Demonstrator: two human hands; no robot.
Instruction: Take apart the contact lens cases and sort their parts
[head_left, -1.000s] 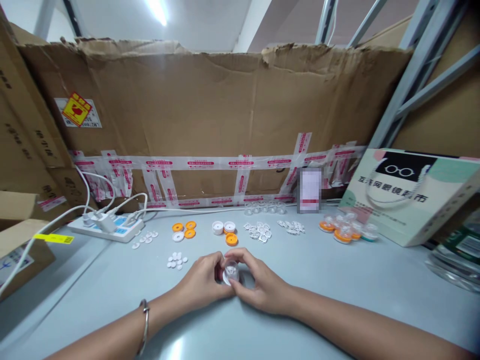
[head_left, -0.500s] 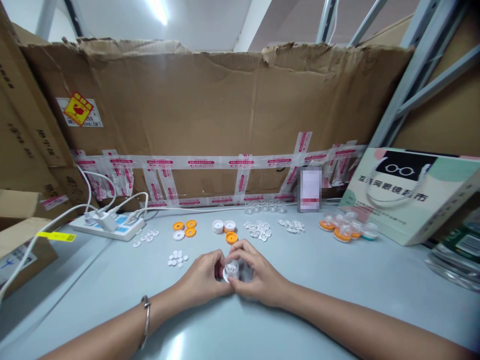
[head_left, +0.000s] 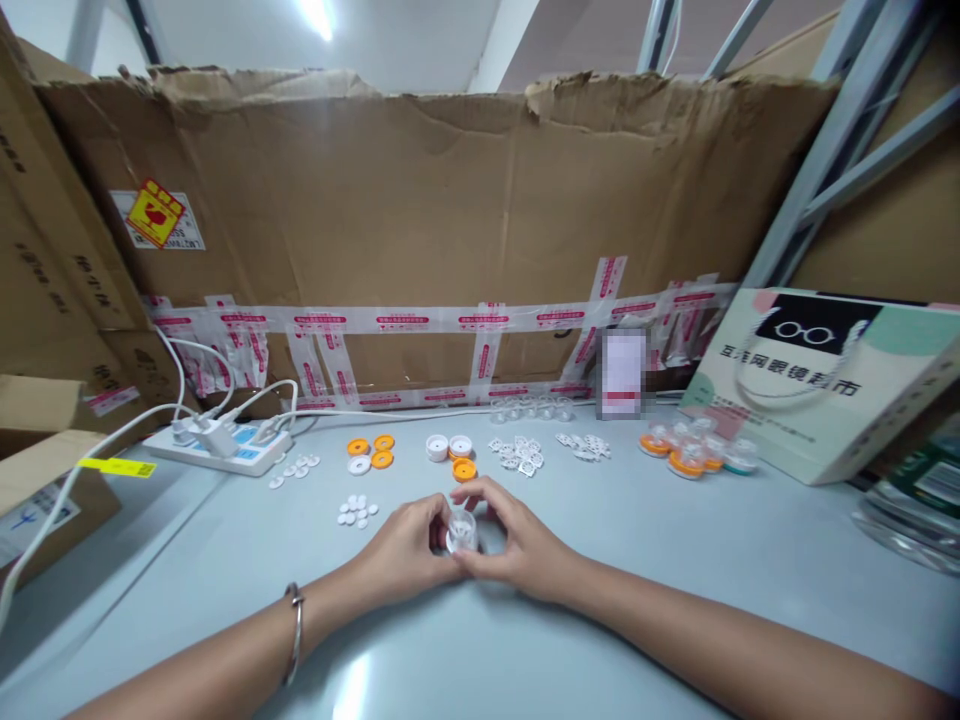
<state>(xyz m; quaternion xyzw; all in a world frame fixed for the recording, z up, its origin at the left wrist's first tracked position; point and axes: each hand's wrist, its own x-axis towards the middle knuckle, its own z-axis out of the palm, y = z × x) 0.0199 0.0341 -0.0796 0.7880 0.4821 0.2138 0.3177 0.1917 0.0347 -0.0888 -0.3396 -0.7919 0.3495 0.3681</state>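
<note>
Between my two hands is a small round piece with a clear plastic cap and a white base [head_left: 462, 531]. My left hand [head_left: 411, 545] is closed on its left side, with fingertips partly hidden behind it. My right hand [head_left: 529, 545] curves around the other side, its thumb against the lower edge and its index finger arched over the top, with a gap at the palm. Beyond the hands lie an orange ring [head_left: 464, 469] and white rings [head_left: 437, 448]. Small white discs [head_left: 358, 511] lie left of them.
Orange rings [head_left: 382, 459], white cut-out pieces [head_left: 517, 456], clear caps [head_left: 532, 408] and assembled clear-topped pieces [head_left: 686, 462] are spread across the table. A power strip [head_left: 255, 460] with cables stands left. A phone [head_left: 622, 372], paper bag [head_left: 810, 400] and plastic bottle [head_left: 919, 500] are at right.
My right fingers have loosened a little and spread away from the piece, so more of its clear cap shows. The view has shifted slightly.
</note>
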